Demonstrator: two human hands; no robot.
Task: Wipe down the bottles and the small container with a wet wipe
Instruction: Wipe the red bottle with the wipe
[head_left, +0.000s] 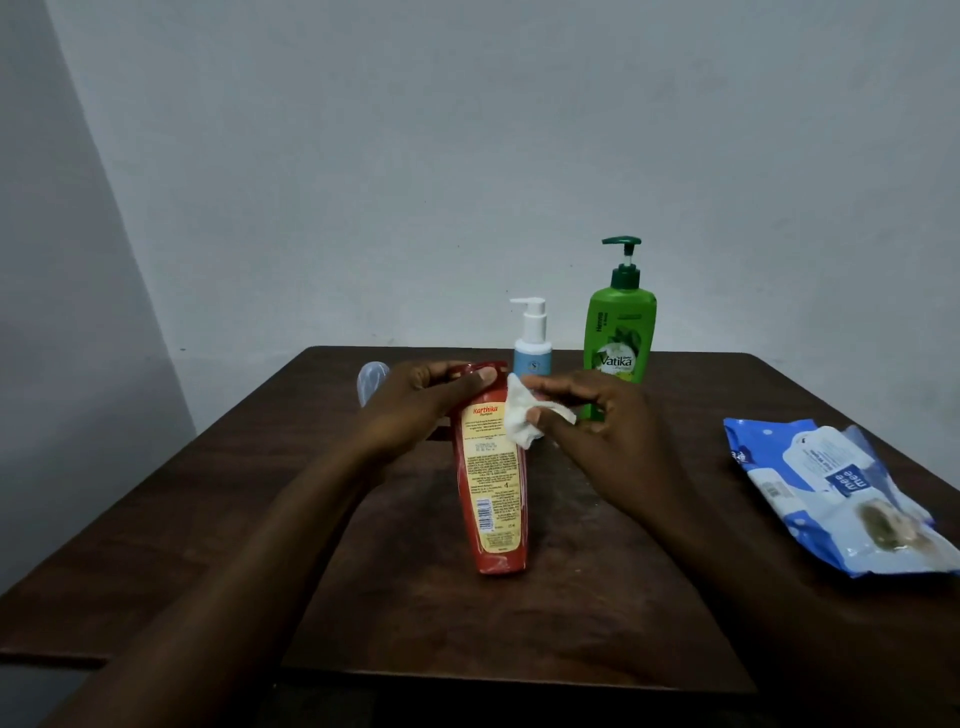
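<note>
In the head view, a red bottle (491, 467) is held upright on the dark wooden table (597, 597), its printed back label turned to the camera. The left hand (415, 402) is closed around the bottle's upper part, with the thumb laid across the cap end. A crumpled white wet wipe (522, 415) is pinched between the thumb and fingers of the right hand (587, 421) and is pressed against the upper right edge of the bottle.

The step in hand is judged to be the wiping of the red bottle, which seems the first item treated. For the next move, the wipe should be drawn down along the side while the bottle is kept steady, and then the bottle should be turned so the other faces are reached.

Behind, a small white pump bottle (532, 343) and a tall green pump bottle (619, 327) are standing near each other. A clear small container (370, 379) is partly hidden behind the left hand; its contents cannot be told. At the right a blue wipes pack (831, 493) is lying flat, with its flap seemingly open.
</note>
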